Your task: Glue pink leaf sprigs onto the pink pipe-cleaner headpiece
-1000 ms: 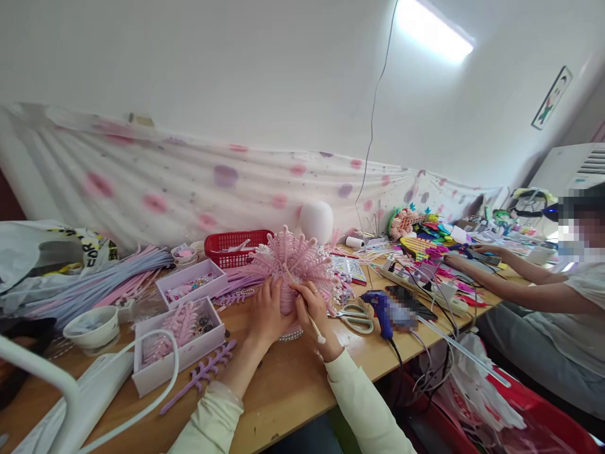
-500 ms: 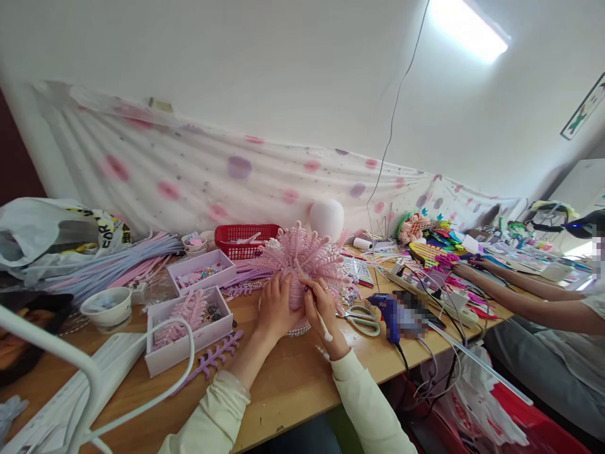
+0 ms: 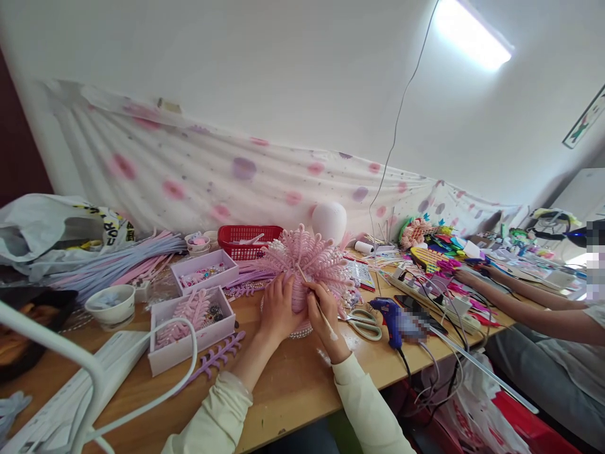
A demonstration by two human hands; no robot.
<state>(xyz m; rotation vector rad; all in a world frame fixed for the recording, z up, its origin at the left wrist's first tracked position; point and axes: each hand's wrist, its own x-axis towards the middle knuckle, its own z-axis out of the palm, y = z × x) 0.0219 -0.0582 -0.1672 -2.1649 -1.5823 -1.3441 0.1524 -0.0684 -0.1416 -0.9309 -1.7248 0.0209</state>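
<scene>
A pink fuzzy piece made of chenille stems [image 3: 309, 252], with leafy fronds spreading from a rounded base, stands on the table in front of me. My left hand [image 3: 278, 309] is wrapped round the left side of its base. In my right hand [image 3: 324, 309] I pinch a thin cotton swab [image 3: 328, 325]. Its far tip touches the middle of the fronds, and the white end points down toward my wrist. A string of pearly beads [image 3: 301, 332] shows under the base. Just right of my right hand lie scissors [image 3: 363, 323].
A blue glue gun [image 3: 391, 318] with cables lies on the right. Left stand white boxes [image 3: 191, 334] of fronds and beads, a paper cup [image 3: 111, 307] and a white tube frame [image 3: 189, 353]. Behind are a red basket [image 3: 250, 239] and white foam ball [image 3: 329, 222]. A co-worker's arms [image 3: 515, 296] reach in from the right.
The view has shifted slightly. The swab's far tip has moved a little among the fronds while my left hand keeps hold of the base.
</scene>
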